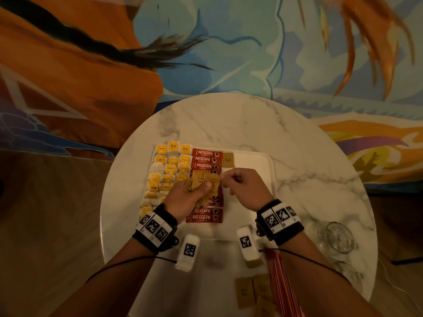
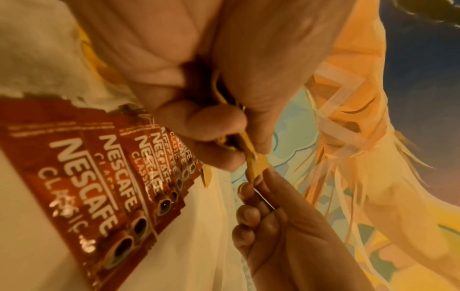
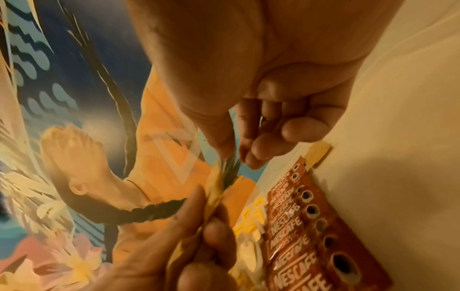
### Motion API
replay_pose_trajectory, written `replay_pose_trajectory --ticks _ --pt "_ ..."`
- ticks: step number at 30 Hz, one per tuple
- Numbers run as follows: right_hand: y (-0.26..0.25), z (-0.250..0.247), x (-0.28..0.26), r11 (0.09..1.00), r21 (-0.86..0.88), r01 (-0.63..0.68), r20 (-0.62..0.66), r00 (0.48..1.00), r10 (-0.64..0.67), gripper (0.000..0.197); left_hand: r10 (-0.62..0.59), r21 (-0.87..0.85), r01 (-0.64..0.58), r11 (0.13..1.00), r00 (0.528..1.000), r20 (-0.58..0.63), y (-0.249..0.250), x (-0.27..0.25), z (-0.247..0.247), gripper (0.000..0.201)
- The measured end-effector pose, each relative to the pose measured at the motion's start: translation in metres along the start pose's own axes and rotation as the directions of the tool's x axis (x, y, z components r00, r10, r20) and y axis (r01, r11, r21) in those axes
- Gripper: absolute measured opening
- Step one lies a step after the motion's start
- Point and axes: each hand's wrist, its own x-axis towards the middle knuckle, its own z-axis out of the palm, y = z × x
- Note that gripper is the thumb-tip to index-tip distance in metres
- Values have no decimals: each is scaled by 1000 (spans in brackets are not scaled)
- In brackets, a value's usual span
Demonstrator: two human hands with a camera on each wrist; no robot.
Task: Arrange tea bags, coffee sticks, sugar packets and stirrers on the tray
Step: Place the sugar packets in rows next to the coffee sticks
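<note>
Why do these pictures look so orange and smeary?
Head view: dim warm light, marble table bowed by the wide lens, stirrers near the bottom soft. Left wrist view: foil glare on the coffee sticks. Right wrist view: right hand blurred.

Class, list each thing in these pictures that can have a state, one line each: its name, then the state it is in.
Tray: flat on the table, right part bare.
Tea bags: in rows on the tray's left.
Coffee sticks: in a column beside the tea bags.
Sugar packets: bunched in the left hand.
Left hand: gripping the packets.
Right hand: pinching one packet's edge.
Stirrers: bundled, off the tray.
Glass mug: on its side.
</note>
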Motion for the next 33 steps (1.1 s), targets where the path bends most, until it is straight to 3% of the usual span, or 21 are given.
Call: replay_pose_trajectory --ticks 7,10,13,26,33 --pt "4 10 -24 990 140 30 -46 999 -24 22 -4 -17 4 1000 1000 -9 -2 -2 5 24" --pt "5 17 -33 982 180 50 -57 998 -40 14 -4 -13 4 1000 1000 -6 -2 -5 6 21" --pt "10 22 -39 984 164 69 -58 997 -60 8 -5 -18 6 1000 1000 19 -3 -9 8 22" --pt "9 21 -43 988 141 56 -62 997 -48 15 -59 -61 62 996 997 48 -3 -15 11 18" --pt "19 -12 10 998 -29 -57 -226 973 50 7 -178 -167 191 967 980 87 5 -13 8 21"
